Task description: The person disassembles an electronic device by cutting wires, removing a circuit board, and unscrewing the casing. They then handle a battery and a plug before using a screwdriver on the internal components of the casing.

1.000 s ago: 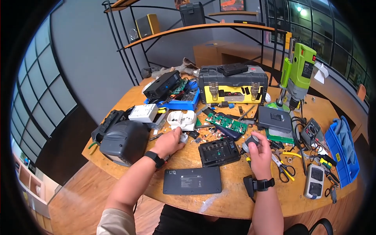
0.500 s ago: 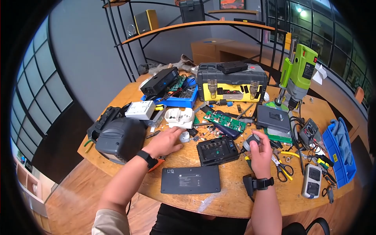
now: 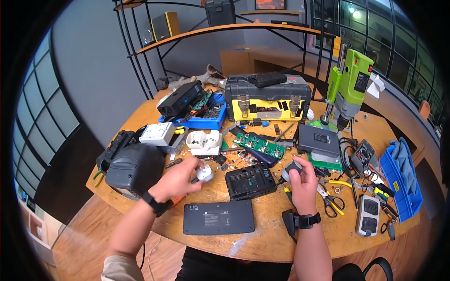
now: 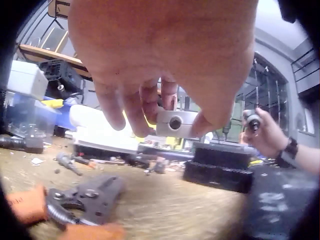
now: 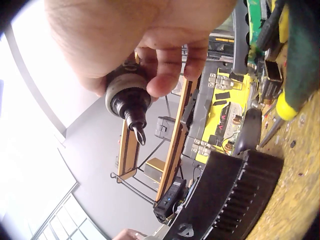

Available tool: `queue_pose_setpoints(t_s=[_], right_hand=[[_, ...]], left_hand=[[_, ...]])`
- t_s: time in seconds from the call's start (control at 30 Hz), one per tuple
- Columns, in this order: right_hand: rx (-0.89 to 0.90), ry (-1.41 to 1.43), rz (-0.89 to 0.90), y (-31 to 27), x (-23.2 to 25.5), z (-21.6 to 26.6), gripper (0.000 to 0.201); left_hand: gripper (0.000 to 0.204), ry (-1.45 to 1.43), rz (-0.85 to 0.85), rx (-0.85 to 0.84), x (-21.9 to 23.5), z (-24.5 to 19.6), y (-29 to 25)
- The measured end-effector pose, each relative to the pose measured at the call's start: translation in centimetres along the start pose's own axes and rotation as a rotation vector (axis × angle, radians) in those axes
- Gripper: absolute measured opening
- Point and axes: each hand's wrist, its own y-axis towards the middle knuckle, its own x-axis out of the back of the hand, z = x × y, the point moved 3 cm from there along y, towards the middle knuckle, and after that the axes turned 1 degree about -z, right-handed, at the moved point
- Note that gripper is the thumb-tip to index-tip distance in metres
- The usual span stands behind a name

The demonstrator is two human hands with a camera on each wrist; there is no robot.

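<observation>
My left hand (image 3: 178,180) pinches a small white round plastic piece (image 3: 204,173) between thumb and fingers, above the table. In the left wrist view this white piece (image 4: 176,123) shows a seam and a dark round hole. On the right, my right hand (image 3: 304,185) grips a grey and black handheld power tool (image 3: 293,169); a pointed metal bit (image 5: 140,135) sticks out of its nose. Between the hands lies an open black charger-like housing (image 3: 251,181). Nearer the front edge is a flat black labelled panel (image 3: 219,218). Orange-handled pliers (image 4: 90,200) lie beneath the left hand.
A white double-cup housing (image 3: 205,142), a green circuit board (image 3: 260,145) and scattered small parts lie behind the hands. At the back stand a yellow-black toolbox (image 3: 267,103) and a green drill press (image 3: 351,79). Scissors (image 3: 332,202) lie right; a black case (image 3: 134,169) stands left.
My left hand has lifted the white piece from beside the double-cup housing and brought it slightly toward me and left. The right hand keeps its grip on the power tool. The view has shifted slightly.
</observation>
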Motion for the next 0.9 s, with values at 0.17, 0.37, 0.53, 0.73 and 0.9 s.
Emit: queue_pose_setpoints(t_s=[0.17, 0.37, 0.53, 0.73, 0.9], right_hand=[[-0.004, -0.012, 0.011, 0.0, -0.2, 0.2, 0.035], [-0.05, -0.008, 0.025, 0.0, -0.3, 0.1, 0.036], [-0.064, 0.018, 0.02, 0.0, -0.3, 0.3, 0.036], [-0.042, 0.002, 0.033, 0.0, -0.3, 0.1, 0.036], [-0.066, -0.005, 0.039, -0.1, -0.3, 0.3, 0.037]], left_hand=[[0.045, -0.063, 0.109, -0.236, -0.1, -6.3, -2.5], [0.043, -0.007, 0.215, -0.31, -1.5, -9.7, -3.2], [0.044, -0.013, 0.2, -0.312, -2.2, -9.7, -3.8], [0.045, -0.036, 0.189, -0.279, -2.8, -9.4, -4.3], [0.048, -0.093, 0.152, -0.265, -3.0, -8.8, -4.5]])
